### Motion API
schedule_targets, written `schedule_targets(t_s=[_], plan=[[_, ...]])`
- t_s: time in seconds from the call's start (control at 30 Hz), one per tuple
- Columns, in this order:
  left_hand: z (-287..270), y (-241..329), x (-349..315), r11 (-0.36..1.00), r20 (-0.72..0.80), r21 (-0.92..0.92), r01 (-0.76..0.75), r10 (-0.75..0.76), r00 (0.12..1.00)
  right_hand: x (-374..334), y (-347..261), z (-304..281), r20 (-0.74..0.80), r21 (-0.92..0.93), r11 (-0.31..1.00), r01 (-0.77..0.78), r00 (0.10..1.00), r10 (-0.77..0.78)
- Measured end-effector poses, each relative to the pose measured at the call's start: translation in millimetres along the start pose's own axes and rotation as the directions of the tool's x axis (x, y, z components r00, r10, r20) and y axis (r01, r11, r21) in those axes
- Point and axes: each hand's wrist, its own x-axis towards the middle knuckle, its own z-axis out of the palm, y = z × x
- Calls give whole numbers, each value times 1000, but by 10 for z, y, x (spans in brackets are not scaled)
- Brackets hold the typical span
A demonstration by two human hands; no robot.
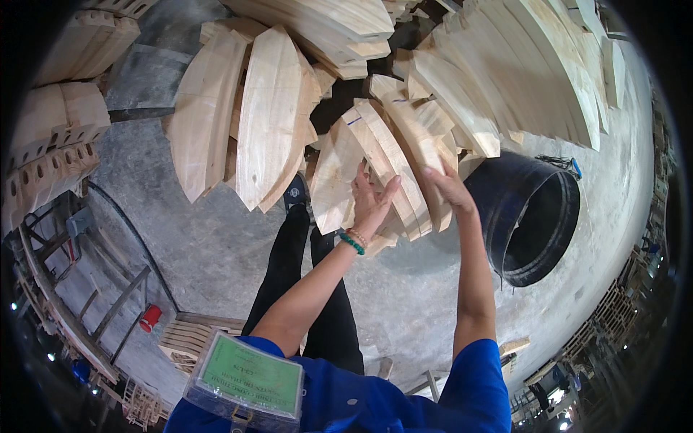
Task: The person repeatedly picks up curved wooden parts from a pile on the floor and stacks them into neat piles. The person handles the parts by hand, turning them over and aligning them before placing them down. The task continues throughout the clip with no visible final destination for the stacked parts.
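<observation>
Several pale, curved wooden pieces stand bunched in front of me. My left hand, with a green beaded bracelet at the wrist, lies against the left side of a curved wooden piece that has a dark pencil mark near its top. Its fingers are spread, and the thumb rests on the wood. Farther right, my right hand grips the edge of another long curved wooden piece; the thumb shows on the near side and the fingers are partly hidden. Left of my left hand stands a broad wooden board.
Leaning curved boards stand to the left, and a long row of them at the far right. A dark open drum lies on the concrete floor at right. Slotted wood stacks and a metal rack are at left.
</observation>
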Motion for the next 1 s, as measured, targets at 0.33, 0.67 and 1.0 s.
schedule_targets(t_s=[0.33, 0.67, 1.0], plan=[[-677, 725, -611, 994, 254, -109, -5, 33, 967, -762, -330, 289, 4, 491, 863, -118, 991, 134], [-1854, 1219, -356, 897, -81, 417, -146, 196, 977, -463, -488, 1275, -225, -452, 852, 264, 891, -395], [-2171, 1084, 124, 832, -179, 529, -168, 302, 936, -69, 105, 529, -154, -225, 974, 21, 986, -57]])
